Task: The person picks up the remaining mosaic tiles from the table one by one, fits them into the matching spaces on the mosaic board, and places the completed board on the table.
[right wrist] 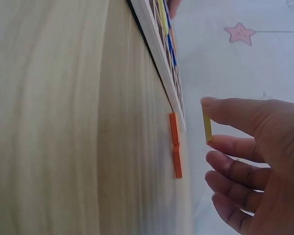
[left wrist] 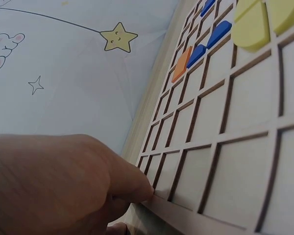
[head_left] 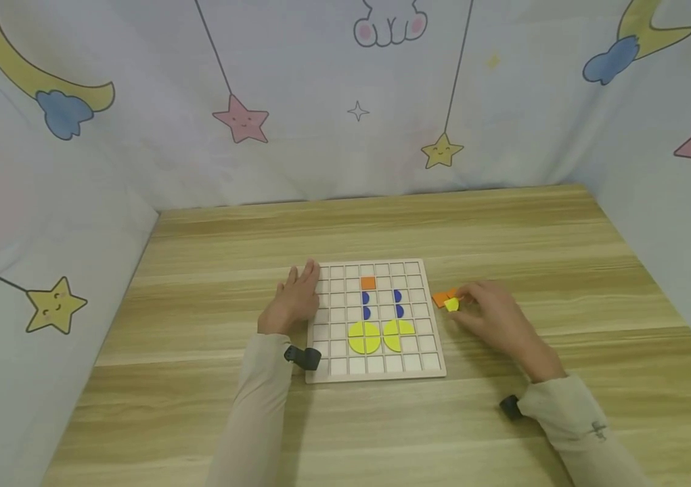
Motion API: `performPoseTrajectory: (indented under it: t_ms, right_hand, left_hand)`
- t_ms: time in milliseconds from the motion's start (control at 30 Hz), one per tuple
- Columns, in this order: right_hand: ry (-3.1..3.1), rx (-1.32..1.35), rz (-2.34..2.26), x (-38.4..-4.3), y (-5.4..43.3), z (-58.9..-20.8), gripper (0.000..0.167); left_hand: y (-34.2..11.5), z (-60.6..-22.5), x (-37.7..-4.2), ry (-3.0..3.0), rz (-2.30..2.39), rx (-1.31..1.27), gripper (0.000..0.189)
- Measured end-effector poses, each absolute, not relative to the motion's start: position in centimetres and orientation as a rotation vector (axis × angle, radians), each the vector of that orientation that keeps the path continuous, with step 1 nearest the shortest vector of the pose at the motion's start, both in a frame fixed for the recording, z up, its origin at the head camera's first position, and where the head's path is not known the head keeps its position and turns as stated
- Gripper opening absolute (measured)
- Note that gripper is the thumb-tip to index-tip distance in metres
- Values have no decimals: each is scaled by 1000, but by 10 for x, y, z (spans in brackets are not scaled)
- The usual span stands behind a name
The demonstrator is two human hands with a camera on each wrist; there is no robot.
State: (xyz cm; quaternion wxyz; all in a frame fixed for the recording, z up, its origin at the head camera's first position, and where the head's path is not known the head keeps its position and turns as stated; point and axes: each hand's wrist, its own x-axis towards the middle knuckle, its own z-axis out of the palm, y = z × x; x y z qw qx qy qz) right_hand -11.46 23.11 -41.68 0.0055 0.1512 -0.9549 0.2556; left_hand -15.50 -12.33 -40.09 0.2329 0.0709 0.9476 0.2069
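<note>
A wooden grid board (head_left: 333, 366) lies on the table with one orange square (head_left: 368, 283), several blue half-round tiles (head_left: 398, 296) and several yellow quarter-circle tiles (head_left: 364, 337) in its cells. Four yellow ones form a full circle at left; the circle beside it lacks its lower right quarter. My left hand (head_left: 294, 297) rests at the board's left edge, fingertips on the frame. Between thumb and index finger, my right hand (head_left: 494, 318) pinches a yellow quarter-circle tile (right wrist: 207, 125), raised above the table right of the board. Below it lie orange square tiles (right wrist: 175, 145).
The wood-grain table (head_left: 211, 284) meets a pale curtain (head_left: 321, 155) printed with stars and moons at the back and both sides. Black wrist cameras (head_left: 304, 357) sit on both sleeves, the left one overlapping the board's lower left edge.
</note>
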Motion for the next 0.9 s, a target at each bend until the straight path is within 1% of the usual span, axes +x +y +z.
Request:
performPoseTrajectory:
  t_ms: [267, 600, 900]
  right_hand:
    - [-2989, 491, 840, -106, 210, -415, 34]
    - [-3005, 522, 804, -98, 191, -412, 36]
    - [-3047, 661, 690, -91, 178, -415, 36]
  left_hand:
    - [-124, -401, -155, 2585, 598, 173, 61]
    - [-124, -401, -155, 2592, 583, 181, 61]
    - [-124, -401, -156, 2590, 587, 175, 62]
